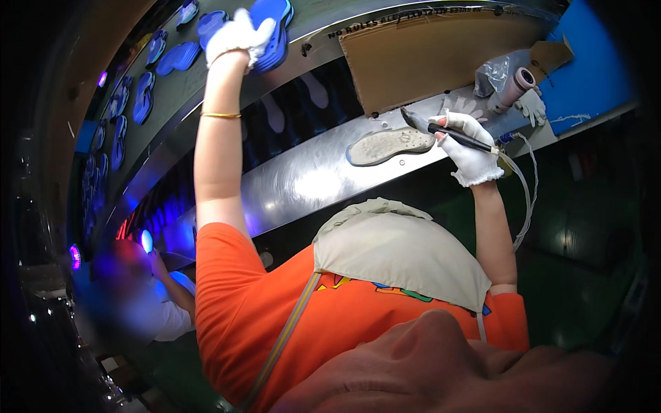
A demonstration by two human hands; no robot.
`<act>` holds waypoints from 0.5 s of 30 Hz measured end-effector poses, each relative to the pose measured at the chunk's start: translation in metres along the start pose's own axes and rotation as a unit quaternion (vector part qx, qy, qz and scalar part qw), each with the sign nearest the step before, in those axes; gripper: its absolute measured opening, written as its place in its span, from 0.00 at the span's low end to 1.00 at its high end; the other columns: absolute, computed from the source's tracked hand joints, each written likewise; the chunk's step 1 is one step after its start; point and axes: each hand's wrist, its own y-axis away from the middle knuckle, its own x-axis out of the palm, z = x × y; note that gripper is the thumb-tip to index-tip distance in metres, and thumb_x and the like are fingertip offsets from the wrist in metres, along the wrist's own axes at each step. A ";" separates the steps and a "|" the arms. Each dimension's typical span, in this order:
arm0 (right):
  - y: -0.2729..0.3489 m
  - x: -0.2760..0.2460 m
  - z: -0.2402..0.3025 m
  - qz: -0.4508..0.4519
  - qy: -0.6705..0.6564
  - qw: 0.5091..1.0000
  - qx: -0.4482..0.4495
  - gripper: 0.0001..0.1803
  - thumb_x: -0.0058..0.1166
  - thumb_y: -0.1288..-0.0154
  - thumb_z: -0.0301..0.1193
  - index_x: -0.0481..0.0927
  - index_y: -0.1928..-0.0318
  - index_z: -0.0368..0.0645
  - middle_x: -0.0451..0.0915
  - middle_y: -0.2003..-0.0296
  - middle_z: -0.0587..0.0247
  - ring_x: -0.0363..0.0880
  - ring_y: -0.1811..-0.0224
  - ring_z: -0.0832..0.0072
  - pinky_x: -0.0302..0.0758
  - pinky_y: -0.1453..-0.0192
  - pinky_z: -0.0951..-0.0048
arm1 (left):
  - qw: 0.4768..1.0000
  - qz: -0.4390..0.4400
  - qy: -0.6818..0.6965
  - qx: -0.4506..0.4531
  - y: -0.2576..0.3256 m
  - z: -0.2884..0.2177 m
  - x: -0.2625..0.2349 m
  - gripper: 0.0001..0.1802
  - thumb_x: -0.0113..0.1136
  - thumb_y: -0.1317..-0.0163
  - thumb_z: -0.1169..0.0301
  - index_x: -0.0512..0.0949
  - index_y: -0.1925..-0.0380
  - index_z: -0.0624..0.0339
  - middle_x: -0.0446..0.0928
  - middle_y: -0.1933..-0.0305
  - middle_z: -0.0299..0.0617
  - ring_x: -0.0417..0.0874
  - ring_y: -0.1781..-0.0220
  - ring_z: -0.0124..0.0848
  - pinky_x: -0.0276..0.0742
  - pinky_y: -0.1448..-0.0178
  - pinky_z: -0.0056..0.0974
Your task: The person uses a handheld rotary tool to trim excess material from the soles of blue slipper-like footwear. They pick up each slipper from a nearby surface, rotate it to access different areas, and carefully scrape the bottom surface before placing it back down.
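Note:
My left hand [237,41], in a white glove, reaches far out over the conveyor belt at the upper left. Its fingers are spread at a stack of blue shoe soles [274,48], which it touches or nearly touches. In my right hand [475,153], also gloved with bare fingertips, is a brush [458,135] with a black handle and dark bristles, gripped near its middle. Clear tubes [527,196] trail behind it. Below the bristles, a greyish shoe sole [391,146] with a dark rim lies flat on the metal ledge [303,180].
More blue soles [143,96] lie along the belt [182,89]. A cardboard sheet [427,58] stands behind the ledge. At the right are a pink bottle [515,88], a clear plastic bag [493,73], white gloves [531,107] and a blue panel [595,69]. Another person [148,296] is at the lower left.

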 end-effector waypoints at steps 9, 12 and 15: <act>0.010 -0.009 0.005 -0.068 -0.099 0.990 0.079 0.13 0.56 0.43 0.19 0.75 0.56 0.36 0.79 0.62 0.63 0.78 0.60 0.80 0.75 0.52 0.78 | 0.786 -0.125 0.588 0.147 0.064 -0.056 0.028 0.34 0.63 0.44 0.67 0.62 0.40 0.67 0.78 0.55 0.47 0.79 0.56 0.32 0.77 0.52 0.35; 0.006 -0.008 0.017 -0.081 -0.208 0.974 0.047 0.11 0.54 0.42 0.18 0.75 0.58 0.39 0.79 0.63 0.64 0.77 0.64 0.82 0.74 0.55 0.80 | 0.665 -0.014 0.731 0.150 0.105 -0.085 0.039 0.22 0.59 0.42 0.67 0.72 0.48 0.64 0.80 0.64 0.41 0.80 0.60 0.29 0.78 0.53 0.33; 0.002 -0.002 0.021 -0.055 -0.210 0.976 0.034 0.11 0.55 0.42 0.19 0.75 0.58 0.39 0.79 0.64 0.64 0.77 0.65 0.82 0.74 0.56 0.81 | 0.461 0.313 0.828 0.063 0.140 -0.092 0.080 0.20 0.56 0.39 0.65 0.72 0.50 0.64 0.79 0.58 0.47 0.82 0.59 0.32 0.79 0.52 0.36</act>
